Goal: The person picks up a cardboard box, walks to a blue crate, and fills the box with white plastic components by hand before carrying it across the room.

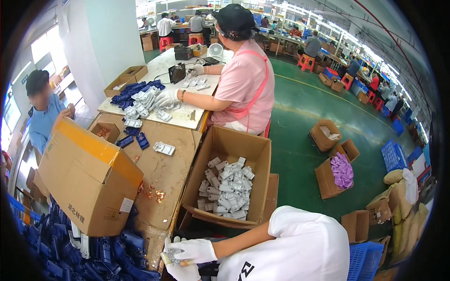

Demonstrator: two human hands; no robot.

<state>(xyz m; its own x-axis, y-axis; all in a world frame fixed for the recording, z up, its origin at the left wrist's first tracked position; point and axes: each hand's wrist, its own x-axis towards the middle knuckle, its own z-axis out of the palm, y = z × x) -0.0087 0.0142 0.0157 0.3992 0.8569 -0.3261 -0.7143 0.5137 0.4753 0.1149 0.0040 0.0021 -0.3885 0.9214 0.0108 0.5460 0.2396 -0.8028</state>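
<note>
At the lower edge my right hand [199, 250], in a white glove, has its fingers closed round a small light-grey plastic housing [173, 253]. My left hand [183, 271], also gloved, grips the same housing from below. Both hands hide most of it. Left of them spreads a heap of dark blue plastic housings [105, 253], with a few white ones among them. Beyond my hands a cardboard box [262, 187] holds many white housings [229, 187]. One white housing [164, 148] lies alone on the cardboard-covered bench [164, 173].
A large taped carton [89, 178] leans on the blue heap. Small copper-coloured parts [154, 194] lie beside it. Across the bench, a person in pink [246, 79] handles white housings; another in blue [44, 119] stands left. Cartons [328, 175] and a blue crate [364, 262] are on the right.
</note>
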